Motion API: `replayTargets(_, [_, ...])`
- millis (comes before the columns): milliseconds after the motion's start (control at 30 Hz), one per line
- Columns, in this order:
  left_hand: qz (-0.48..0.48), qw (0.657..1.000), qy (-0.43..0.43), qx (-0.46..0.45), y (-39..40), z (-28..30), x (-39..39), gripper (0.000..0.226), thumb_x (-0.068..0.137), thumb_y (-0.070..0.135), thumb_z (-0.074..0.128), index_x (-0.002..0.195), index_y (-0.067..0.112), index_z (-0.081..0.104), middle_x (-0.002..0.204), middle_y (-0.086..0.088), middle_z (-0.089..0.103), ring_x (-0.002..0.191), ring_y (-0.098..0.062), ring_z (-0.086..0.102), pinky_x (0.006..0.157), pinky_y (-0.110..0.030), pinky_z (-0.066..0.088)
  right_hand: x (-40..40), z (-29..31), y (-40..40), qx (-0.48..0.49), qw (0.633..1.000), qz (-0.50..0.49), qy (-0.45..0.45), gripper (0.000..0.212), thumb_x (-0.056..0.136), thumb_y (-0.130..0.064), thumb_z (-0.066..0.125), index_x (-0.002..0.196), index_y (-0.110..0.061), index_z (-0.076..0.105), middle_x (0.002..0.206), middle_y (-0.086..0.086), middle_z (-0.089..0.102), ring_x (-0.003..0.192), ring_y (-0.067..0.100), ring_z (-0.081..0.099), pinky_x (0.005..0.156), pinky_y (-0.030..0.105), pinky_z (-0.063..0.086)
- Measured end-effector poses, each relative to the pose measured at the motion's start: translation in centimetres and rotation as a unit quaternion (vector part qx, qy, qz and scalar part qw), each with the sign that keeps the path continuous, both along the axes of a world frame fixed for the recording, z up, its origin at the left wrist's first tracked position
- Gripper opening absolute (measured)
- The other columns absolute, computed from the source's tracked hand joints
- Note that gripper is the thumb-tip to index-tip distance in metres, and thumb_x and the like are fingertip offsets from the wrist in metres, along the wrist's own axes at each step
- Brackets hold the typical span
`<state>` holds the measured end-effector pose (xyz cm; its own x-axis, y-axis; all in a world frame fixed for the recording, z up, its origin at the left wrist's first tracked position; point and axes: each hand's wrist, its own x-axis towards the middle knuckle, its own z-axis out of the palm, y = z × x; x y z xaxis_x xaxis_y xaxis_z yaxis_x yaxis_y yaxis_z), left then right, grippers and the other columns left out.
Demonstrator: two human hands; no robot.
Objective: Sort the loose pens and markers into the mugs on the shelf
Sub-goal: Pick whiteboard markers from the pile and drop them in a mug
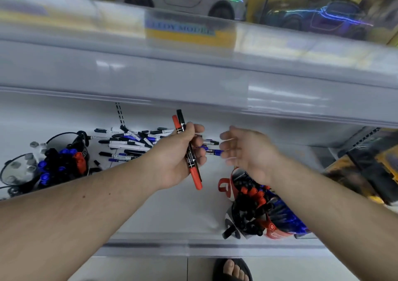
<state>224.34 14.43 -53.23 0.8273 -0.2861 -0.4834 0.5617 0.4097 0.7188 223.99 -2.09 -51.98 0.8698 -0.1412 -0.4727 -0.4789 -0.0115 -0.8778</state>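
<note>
Head view: the left hand [182,151] grips two slim plastic markers, one red [195,176], one black [180,117]; the right hand [247,149], blurred, hangs relaxed and empty above the red ceramic mug [273,232]; both markers could slip together into one mug; beyond the hands, loose pens [129,143] litter the white metal shelf [172,214].

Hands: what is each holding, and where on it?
Left hand grips a red marker and a black marker around mid-barrel. Right hand holds nothing.
</note>
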Motion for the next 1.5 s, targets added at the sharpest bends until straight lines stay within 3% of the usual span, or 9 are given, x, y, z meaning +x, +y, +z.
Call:
replayTargets(167, [0.062, 0.998, -0.011, -0.026, 0.3, 0.3, 0.0, 0.03, 0.102, 0.038, 0.043, 0.092, 0.016, 0.061, 0.062, 0.0, 0.056, 0.067, -0.019, 0.065, 0.07, -0.033, 0.055, -3.4, -0.6, 3.4, 0.163, 0.965, 0.104, 0.175, 0.053, 0.102, -0.049, 0.038, 0.12, -0.002, 0.056, 0.094, 0.022, 0.067, 0.062, 0.027, 0.069, 0.051, 0.025, 0.053])
replayTargets(400, [0.072, 0.996, -0.042, 0.001, 0.7, 0.4, 0.4, 0.025, 0.103, 0.034, 0.042, 0.093, 0.019, 0.06, 0.086, 0.001, 0.074, 0.094, -0.02, 0.067, 0.077, -0.033, 0.05, -2.9, -1.3, 4.4, 0.203, 0.977, -0.044, 0.056, 0.013, 0.097, -0.007, 0.056, 0.102, 0.002, 0.064, 0.079, 0.015, 0.065, 0.058, 0.016, 0.062, 0.048, 0.018, 0.053])
replayTargets(567, [0.034, 0.991, -0.061, 0.11, 2.8, -0.2, 0.7, 0.016, 0.095, 0.028, 0.061, 0.106, 0.017, 0.059, 0.11, -0.008, 0.068, 0.08, -0.02, 0.074, 0.06, -0.03, 0.057, -1.6, -0.3, 0.0, 0.009, 0.997, -0.054, -0.057, 0.009, 0.092, -0.001, 0.062, 0.097, -0.003, 0.069, 0.083, 0.016, 0.07, 0.06, 0.02, 0.064, 0.055, 0.022, 0.056])
replayTargets(700, [-0.049, 0.965, -0.115, 0.233, 4.0, -1.0, 0.5, 0.032, 0.094, 0.013, 0.062, 0.126, 0.012, 0.056, 0.101, -0.007, 0.068, 0.075, -0.021, 0.072, 0.069, -0.028, 0.061, -1.6, 0.8, -2.9, -0.125, 0.988, 0.007, -0.086, 0.014, 0.094, -0.003, 0.06, 0.1, -0.009, 0.071, 0.076, 0.009, 0.073, 0.059, 0.016, 0.068, 0.062, 0.022, 0.059])
replayTargets(867, [-0.314, 0.753, -0.244, 0.524, 3.9, -2.2, -0.7, 0.049, 0.092, 0.031, 0.063, 0.138, 0.026, 0.047, 0.129, 0.011, 0.058, 0.095, -0.01, 0.057, 0.074, -0.019, 0.042, -0.3, 0.4, -7.5, -0.486, 0.863, 0.098, -0.094, 0.019, 0.096, -0.011, 0.056, 0.103, -0.014, 0.074, 0.092, -0.002, 0.073, 0.08, 0.018, 0.073, 0.086, 0.033, 0.056])
replayTargets(900, [-0.323, 0.743, -0.254, 0.528, 3.7, -2.0, -0.9, 0.048, 0.092, 0.032, 0.063, 0.137, 0.027, 0.048, 0.129, 0.012, 0.058, 0.093, -0.007, 0.056, 0.071, -0.016, 0.04, 0.2, -0.2, -8.4, -0.538, 0.831, 0.117, -0.083, 0.021, 0.095, -0.01, 0.054, 0.101, -0.009, 0.075, 0.096, 0.0, 0.074, 0.086, 0.022, 0.072, 0.088, 0.034, 0.055])
replayTargets(1033, [-0.34, 0.75, -0.268, 0.501, 2.6, -1.6, -0.8, 0.038, 0.094, 0.028, 0.059, 0.132, 0.026, 0.053, 0.111, 0.019, 0.061, 0.079, 0.01, 0.053, 0.056, -0.004, 0.037, 1.6, -3.1, -10.3, -0.64, 0.748, 0.174, -0.034, 0.025, 0.088, -0.004, 0.05, 0.093, 0.0, 0.074, 0.101, 0.014, 0.073, 0.093, 0.028, 0.068, 0.08, 0.038, 0.057])
replayTargets(1300, [-0.363, 0.737, -0.278, 0.498, 1.9, -2.5, -0.4, 0.036, 0.094, 0.028, 0.059, 0.13, 0.026, 0.055, 0.105, 0.019, 0.059, 0.077, 0.008, 0.054, 0.056, -0.007, 0.037, 1.9, -7.6, -9.0, -0.653, 0.708, 0.269, 0.016, 0.029, 0.102, -0.017, 0.044, 0.116, -0.015, 0.069, 0.119, 0.007, 0.067, 0.108, 0.023, 0.062, 0.084, 0.027, 0.048])
replayTargets(1500, [-0.359, 0.753, -0.261, 0.486, 2.5, -2.6, -0.3, 0.032, 0.095, 0.022, 0.057, 0.127, 0.022, 0.057, 0.094, 0.018, 0.057, 0.071, 0.002, 0.057, 0.043, -0.002, 0.033, 3.2, -11.3, -9.3, -0.667, 0.674, 0.315, 0.03, 0.02, 0.096, -0.016, 0.055, 0.107, -0.013, 0.071, 0.109, 0.01, 0.071, 0.1, 0.026, 0.066, 0.085, 0.037, 0.056])
